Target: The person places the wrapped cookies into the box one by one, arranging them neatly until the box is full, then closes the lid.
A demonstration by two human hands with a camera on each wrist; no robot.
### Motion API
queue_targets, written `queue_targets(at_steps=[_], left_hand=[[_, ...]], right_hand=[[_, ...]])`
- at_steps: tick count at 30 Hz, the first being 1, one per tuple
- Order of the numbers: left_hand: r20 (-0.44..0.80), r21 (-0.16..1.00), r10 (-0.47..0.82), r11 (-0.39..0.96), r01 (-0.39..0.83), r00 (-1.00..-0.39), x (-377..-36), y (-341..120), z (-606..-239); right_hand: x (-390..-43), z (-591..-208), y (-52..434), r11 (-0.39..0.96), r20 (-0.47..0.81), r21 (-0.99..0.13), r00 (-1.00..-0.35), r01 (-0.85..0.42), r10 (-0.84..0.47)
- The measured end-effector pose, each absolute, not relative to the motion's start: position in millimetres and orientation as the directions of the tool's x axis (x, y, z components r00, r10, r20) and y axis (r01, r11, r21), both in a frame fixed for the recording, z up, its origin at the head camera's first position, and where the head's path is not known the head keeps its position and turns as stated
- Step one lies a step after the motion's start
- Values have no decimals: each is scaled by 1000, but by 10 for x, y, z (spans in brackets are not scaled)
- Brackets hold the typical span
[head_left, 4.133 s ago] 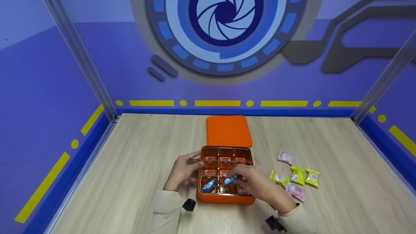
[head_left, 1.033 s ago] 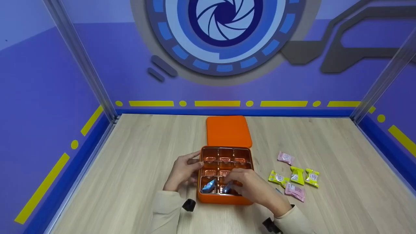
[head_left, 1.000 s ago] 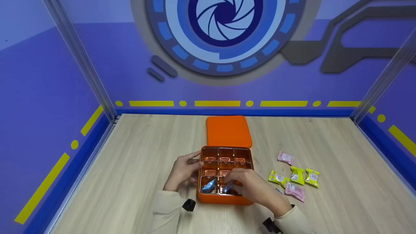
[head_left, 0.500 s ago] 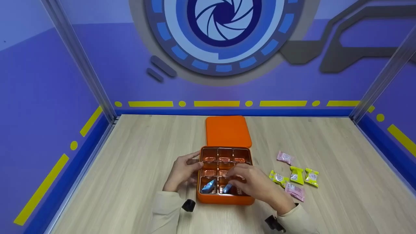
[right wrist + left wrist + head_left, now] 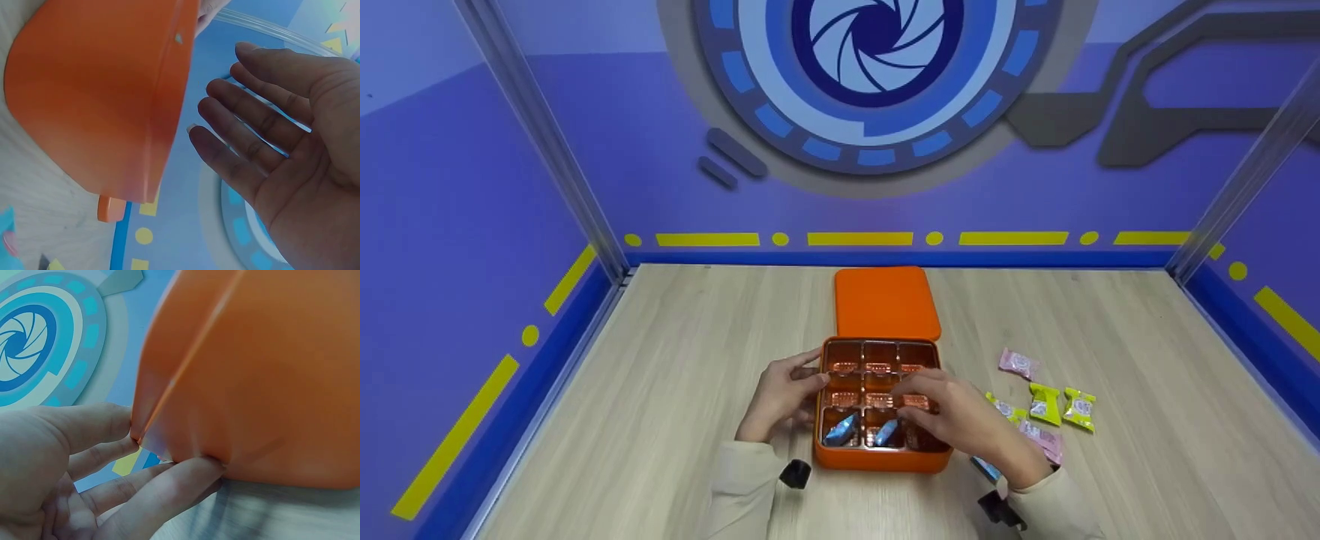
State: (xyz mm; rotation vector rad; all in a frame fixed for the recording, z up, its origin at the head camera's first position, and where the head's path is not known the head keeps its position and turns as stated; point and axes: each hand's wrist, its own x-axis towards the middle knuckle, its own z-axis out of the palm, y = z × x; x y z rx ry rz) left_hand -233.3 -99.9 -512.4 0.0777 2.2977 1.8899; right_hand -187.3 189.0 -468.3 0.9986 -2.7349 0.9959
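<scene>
On the near table, our left hand (image 5: 780, 397) steadies the orange box (image 5: 877, 457); our right hand (image 5: 952, 420) hovers over it, fingers spread, empty; two blue candies (image 5: 841, 429) sit in near compartments, several candies (image 5: 1050, 409) remain right

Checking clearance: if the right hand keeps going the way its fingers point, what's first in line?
Probably the left hand. The right hand hovers open over the orange nine-cell box, fingers pointing left across the cells; depth is unclear, so the box's left rim may come first.
</scene>
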Motion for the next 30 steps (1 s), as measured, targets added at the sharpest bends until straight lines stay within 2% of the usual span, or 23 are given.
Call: queue_targets(at_steps=[9,14,30], left_hand=[[-96,979,144,192,-68,-985,-2326,-999,-5120],[-110,976,136,204,-80,-985,-2329,-993,-5120],[-112,970,133,228,-80,-985,-2332,-994,-5109]], right_hand=[[-1915,-4672,1995,558,326,-549,-774,-622,-543],[-1934,-4653,2056,575,312,-564,-798,-592,-516],[-1958,-4593,2216,667,331,-511,-840,-542,-430]])
